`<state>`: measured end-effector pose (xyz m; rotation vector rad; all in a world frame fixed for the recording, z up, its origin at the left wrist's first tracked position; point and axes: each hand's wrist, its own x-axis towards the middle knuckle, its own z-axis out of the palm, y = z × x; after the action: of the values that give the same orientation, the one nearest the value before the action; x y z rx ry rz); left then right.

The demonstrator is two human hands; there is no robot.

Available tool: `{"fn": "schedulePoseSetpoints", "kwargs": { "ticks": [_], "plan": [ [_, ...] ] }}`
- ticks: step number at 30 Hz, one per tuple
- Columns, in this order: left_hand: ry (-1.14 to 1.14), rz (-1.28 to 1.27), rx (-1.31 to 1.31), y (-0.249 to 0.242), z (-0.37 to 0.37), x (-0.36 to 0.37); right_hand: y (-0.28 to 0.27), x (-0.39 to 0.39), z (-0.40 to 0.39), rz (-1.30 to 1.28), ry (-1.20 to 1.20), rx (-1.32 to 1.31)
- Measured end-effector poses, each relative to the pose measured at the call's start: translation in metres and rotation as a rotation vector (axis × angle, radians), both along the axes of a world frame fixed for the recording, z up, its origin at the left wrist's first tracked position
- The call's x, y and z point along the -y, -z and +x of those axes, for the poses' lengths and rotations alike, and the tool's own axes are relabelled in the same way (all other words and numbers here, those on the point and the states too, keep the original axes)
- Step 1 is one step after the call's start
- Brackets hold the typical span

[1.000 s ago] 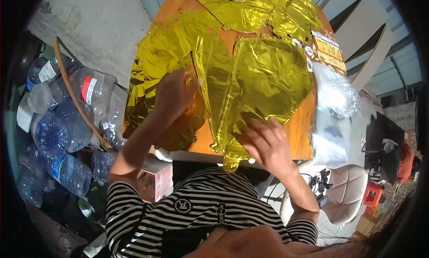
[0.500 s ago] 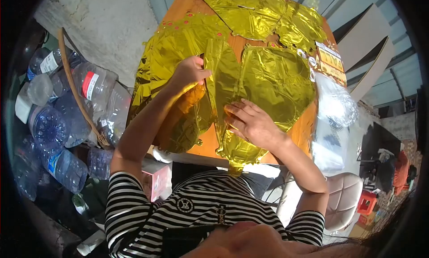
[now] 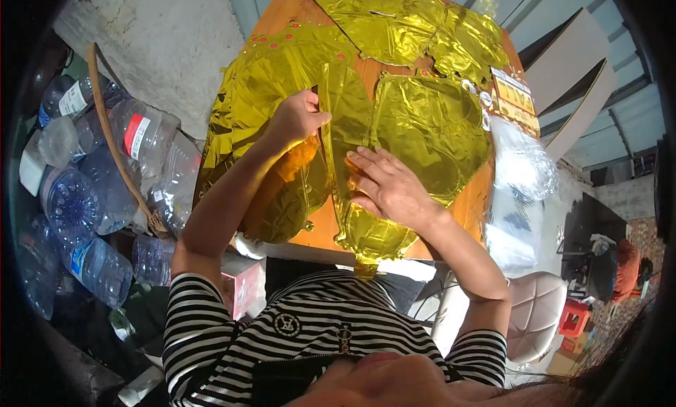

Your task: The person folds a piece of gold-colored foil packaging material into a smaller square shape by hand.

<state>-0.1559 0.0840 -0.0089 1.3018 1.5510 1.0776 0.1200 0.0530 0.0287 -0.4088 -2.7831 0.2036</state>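
Gold foil sheets, shaped like flat balloons, cover much of the orange wooden table (image 3: 459,234). My left hand (image 3: 299,118) pinches the folded edge of the middle foil piece (image 3: 352,108), above the left foil pile (image 3: 278,76). My right hand (image 3: 394,189) lies on the lower part of the middle foil with its fingers spread, beside the wide foil panel (image 3: 431,129). Another crumpled foil sheet (image 3: 401,27) lies at the table's far edge.
Clear plastic bags (image 3: 517,189) and a printed card pack (image 3: 514,101) are on the right edge. Large plastic bottles (image 3: 105,196) fill the left side. A chair (image 3: 539,308) and a red stool (image 3: 574,317) stand at the right.
The whole view has shifted slightly, moving the scene a little to the left. Both hands keep nearly the same places on the foil.
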Motion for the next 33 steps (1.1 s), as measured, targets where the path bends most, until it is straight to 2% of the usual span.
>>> {"fn": "schedulePoseSetpoints", "kwargs": {
  "ticks": [1,3,4,5,7,8,10,13,27,30,32,33],
  "plan": [
    [-0.001,0.006,-0.001,-0.002,0.003,0.004,0.000,0.000,0.000,-0.009,0.009,0.005],
    [-0.158,0.306,-0.512,-0.017,0.013,0.018,-0.002,0.002,0.000,-0.024,0.030,-0.034],
    [-0.251,0.452,-0.616,-0.026,0.026,0.025,-0.003,0.004,0.001,-0.047,0.052,-0.071],
    [-0.248,0.449,-0.614,-0.029,0.029,0.030,-0.005,0.006,0.005,-0.051,0.055,-0.069],
    [0.167,0.718,-0.639,-0.029,0.033,0.039,-0.011,0.008,0.019,-0.021,0.222,-0.088],
    [0.161,0.717,-0.638,-0.026,0.035,0.046,-0.012,0.010,0.027,-0.027,0.289,-0.074],
    [0.455,0.707,-0.740,-0.019,0.041,0.062,-0.010,0.017,0.039,-0.029,0.346,-0.048],
    [0.477,0.751,-0.797,-0.021,0.050,0.074,-0.006,0.023,0.045,-0.042,0.423,-0.007],
    [0.482,0.779,-0.784,-0.015,0.049,0.074,0.010,0.026,0.043,-0.052,0.407,0.018],
    [0.405,0.630,-0.830,-0.015,0.032,0.063,0.001,0.025,0.038,-0.038,0.363,-0.003],
    [-0.109,0.394,-0.827,-0.025,0.019,0.050,-0.002,0.024,0.028,-0.050,0.296,-0.022],
    [-0.107,0.396,-0.827,-0.027,0.011,0.038,-0.003,0.022,0.023,-0.060,0.223,-0.039]
  ]
}}
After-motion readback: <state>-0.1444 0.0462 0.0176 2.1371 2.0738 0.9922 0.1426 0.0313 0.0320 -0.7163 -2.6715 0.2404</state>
